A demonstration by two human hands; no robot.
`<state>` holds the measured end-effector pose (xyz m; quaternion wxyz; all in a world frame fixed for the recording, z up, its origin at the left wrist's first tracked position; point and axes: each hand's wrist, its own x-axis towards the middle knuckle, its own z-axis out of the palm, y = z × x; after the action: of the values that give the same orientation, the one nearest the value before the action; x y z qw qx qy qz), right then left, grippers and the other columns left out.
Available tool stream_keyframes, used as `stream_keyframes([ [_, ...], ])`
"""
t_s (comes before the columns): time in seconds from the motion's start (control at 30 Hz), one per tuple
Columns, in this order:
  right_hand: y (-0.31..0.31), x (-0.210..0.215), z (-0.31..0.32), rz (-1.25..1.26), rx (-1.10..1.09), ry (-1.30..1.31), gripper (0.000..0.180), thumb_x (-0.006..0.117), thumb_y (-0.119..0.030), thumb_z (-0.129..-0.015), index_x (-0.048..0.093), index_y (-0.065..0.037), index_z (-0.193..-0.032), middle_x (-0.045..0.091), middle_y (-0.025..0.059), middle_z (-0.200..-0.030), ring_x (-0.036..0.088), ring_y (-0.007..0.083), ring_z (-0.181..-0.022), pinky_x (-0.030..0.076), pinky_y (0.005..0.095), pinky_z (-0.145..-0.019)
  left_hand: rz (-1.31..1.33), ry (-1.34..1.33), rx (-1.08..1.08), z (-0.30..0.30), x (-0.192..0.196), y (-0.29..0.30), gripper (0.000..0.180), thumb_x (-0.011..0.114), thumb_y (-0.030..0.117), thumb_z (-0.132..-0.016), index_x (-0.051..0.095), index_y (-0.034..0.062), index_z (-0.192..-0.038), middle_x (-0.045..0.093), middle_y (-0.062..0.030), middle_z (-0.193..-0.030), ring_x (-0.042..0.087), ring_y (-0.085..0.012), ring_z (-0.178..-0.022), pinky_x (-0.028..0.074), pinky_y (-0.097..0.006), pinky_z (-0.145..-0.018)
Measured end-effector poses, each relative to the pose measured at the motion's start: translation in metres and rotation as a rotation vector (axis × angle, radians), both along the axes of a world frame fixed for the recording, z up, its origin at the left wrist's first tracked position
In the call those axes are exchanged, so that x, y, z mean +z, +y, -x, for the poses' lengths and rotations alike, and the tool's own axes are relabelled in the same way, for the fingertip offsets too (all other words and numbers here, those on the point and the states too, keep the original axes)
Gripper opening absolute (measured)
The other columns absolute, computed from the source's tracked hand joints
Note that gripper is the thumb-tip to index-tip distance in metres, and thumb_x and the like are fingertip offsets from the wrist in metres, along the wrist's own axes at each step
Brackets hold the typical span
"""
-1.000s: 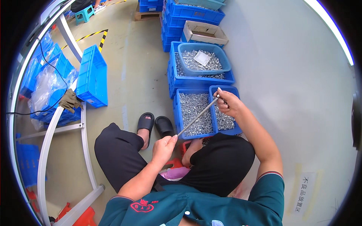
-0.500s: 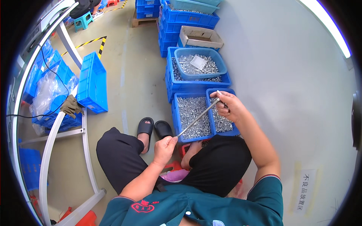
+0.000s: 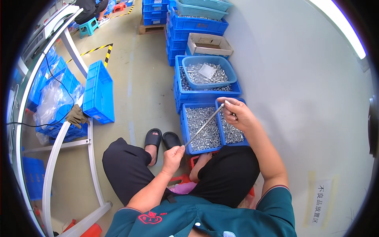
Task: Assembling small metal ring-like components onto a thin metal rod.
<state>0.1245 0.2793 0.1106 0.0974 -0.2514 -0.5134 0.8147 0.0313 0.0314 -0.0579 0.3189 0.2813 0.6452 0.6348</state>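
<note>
A thin grey metal rod [image 3: 204, 126] slants up to the right between my hands. My left hand [image 3: 173, 158] is closed round its lower end, above my knees. At the upper end, the thumb and forefinger of my right hand [image 3: 240, 114] close on the tip. Small dark metal pieces show in that hand's curled fingers; their exact shape is too small to tell. Beneath the rod stands a blue bin [image 3: 184, 130] of small silvery metal parts [image 3: 199, 118]. A narrower blue bin [image 3: 244, 103] of similar metal parts [image 3: 233, 133] stands beside it, partly hidden by my right hand.
Beyond the bins, a light-blue basin [image 3: 233, 73] of metal parts rests in a larger blue crate [image 3: 209, 95]. A cardboard box [image 3: 211, 49] and stacked crates [image 3: 183, 33] stand farther back. A white-legged table [image 3: 55, 166] and blue crate [image 3: 98, 93] are at left; a wall [image 3: 300, 98] is at right.
My right hand has shifted slightly left at the rod's tip. The rod remains between both hands, and the whole view has shifted a little.
</note>
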Motion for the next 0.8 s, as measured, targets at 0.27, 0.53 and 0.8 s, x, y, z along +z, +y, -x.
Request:
stream_keyframes([
  [0.27, -0.023, -0.014, 0.009, -0.335, 0.269, -0.384, 0.022, 0.059, -0.014, -0.086, 0.061, 0.000, -0.102, 0.048, -0.0016, -0.060, 0.041, 0.0044, -0.048, 0.029, 0.0193, -0.041, -0.027, -0.069, -0.040, -0.002, 0.013, 0.009, 0.039, 0.050, 0.027, -0.093, 0.047, 0.0041, -0.062, 0.039, 0.0040, -0.057, 0.035, -0.0046, -0.055, 0.029, -0.022, -0.050],
  [0.53, -0.017, -0.029, 0.007, -0.049, 0.332, -0.416, 0.026, 0.055, -0.017, -0.087, 0.055, -0.002, -0.108, 0.046, -0.0006, -0.066, 0.037, 0.0049, -0.050, 0.023, 0.0180, -0.040, -0.074, -0.115, -0.009, 0.000, 0.017, 0.010, 0.037, 0.053, 0.025, -0.091, 0.049, 0.0015, -0.062, 0.040, 0.0037, -0.056, 0.035, -0.0048, -0.055, 0.031, -0.025, -0.049],
  [0.8, 0.012, -0.022, -0.010, 0.248, -0.035, -0.025, 0.020, 0.048, -0.012, -0.090, 0.052, 0.000, -0.104, 0.053, 0.0056, -0.077, 0.037, 0.0051, -0.047, 0.028, 0.0170, -0.038, -0.008, -0.017, 0.059, 0.001, 0.008, -0.006, 0.039, 0.055, 0.025, -0.090, 0.045, 0.0000, -0.062, 0.033, -0.0018, -0.052, 0.031, -0.0075, -0.052, 0.029, -0.029, -0.045],
])
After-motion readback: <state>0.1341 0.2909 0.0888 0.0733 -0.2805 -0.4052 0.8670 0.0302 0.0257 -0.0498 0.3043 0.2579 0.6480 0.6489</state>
